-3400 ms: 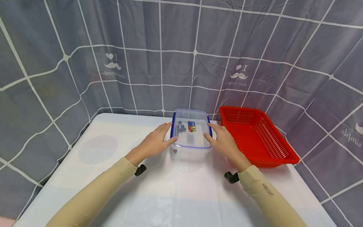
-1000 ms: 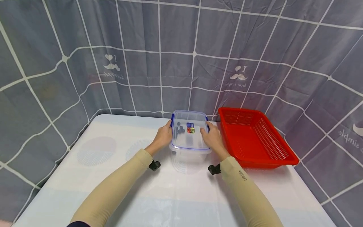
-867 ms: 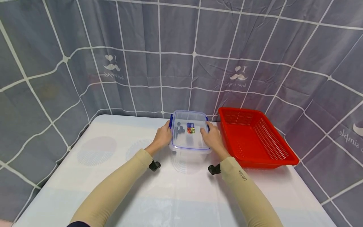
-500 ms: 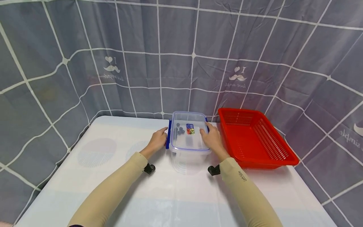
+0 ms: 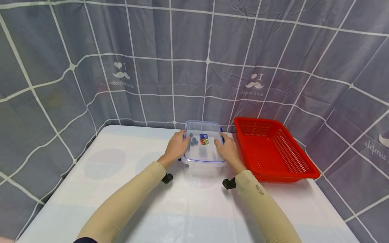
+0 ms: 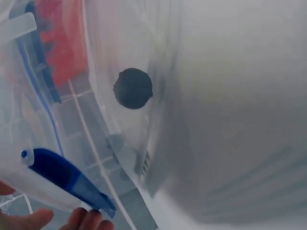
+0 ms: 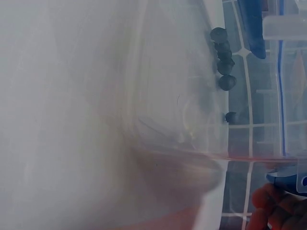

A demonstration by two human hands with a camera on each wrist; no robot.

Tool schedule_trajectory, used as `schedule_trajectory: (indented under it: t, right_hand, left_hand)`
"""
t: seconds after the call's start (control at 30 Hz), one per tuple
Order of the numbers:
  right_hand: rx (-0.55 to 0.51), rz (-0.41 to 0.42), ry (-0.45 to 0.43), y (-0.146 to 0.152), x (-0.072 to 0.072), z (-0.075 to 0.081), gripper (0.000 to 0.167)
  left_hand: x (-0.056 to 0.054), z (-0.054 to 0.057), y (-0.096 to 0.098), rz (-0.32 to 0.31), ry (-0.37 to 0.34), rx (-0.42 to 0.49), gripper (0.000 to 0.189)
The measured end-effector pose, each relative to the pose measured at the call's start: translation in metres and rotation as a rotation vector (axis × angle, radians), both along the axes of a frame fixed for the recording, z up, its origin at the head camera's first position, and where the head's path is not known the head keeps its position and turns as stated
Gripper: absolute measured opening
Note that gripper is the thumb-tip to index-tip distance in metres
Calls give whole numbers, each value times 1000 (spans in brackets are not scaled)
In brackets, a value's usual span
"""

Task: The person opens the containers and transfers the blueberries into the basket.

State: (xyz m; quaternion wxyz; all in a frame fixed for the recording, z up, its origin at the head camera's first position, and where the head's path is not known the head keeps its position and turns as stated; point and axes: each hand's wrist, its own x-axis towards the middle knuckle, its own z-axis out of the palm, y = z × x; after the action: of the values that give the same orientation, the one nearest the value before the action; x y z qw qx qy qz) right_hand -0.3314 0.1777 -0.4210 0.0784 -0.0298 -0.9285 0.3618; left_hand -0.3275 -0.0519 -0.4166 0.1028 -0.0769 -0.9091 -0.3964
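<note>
Head view: your white-covered table (image 5: 194, 212) looks smooth, so things may slide. The red slotted plastic basket (image 5: 281, 176), right of centre, stands just beside your right hand (image 5: 227, 147); swinging outward could knock it. The clear rectangular plastic container (image 5: 206, 169) is at centre. Your right hand and left hand (image 5: 175, 147) hold its sides, thumbs over the clear lid (image 5: 202, 154), fingers bent beneath; an uneven tug might tip it. Bending the swung-out blue plastic latch (image 6: 72, 180) could snap it; tipping could scatter the dark round pieces (image 5: 194, 140).
</note>
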Motion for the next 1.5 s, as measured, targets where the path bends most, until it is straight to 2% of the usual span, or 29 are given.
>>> schedule_trajectory:
  t: [0.2,0.4,0.63,0.73,0.93,1.5]
  right_hand:
    - [-15,0,-12,0,1,-3,64]
    - [-62,-37,5,3,3,-3,57]
    - [-232,-59,-52,7,3,1,50]
    - [-268,-63,-72,8,4,1,49]
    - [-300,-53,-76,9,4,1,50]
    - [-302,-89,-65,5,2,0,52]
  left_hand:
    - [1,-5,5,30,-51,-67,62]
    - [3,-5,6,28,-51,-82,62]
    - [3,-2,7,24,-56,-97,62]
    - [2,-2,8,25,-53,-110,61]
    - [2,-3,7,29,-53,-116,60]
    - [3,-3,5,34,-67,-107,61]
